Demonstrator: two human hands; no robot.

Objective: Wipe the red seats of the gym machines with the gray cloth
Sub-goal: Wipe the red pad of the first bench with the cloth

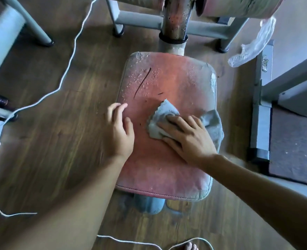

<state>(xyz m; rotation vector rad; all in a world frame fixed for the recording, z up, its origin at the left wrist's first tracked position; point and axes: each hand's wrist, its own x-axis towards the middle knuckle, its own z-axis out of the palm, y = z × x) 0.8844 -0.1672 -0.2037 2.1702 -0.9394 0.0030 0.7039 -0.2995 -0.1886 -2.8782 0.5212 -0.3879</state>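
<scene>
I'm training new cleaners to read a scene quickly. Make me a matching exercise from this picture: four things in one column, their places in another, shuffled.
Things
1. gray cloth
2. thin white cord
3. crumpled clear plastic
4. left hand

Places
A. on the wooden floor, left of the red padded seat
B. resting on the seat's left edge
C. right of the seat's far end
D. pressed under the right hand

Pairs: 1-D, 2-A, 3-C, 4-B

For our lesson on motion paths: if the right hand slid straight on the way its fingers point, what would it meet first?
Probably the left hand, resting at the left edge of the red seat; only bare seat lies between. The right hand would push the gray cloth ahead.
</scene>
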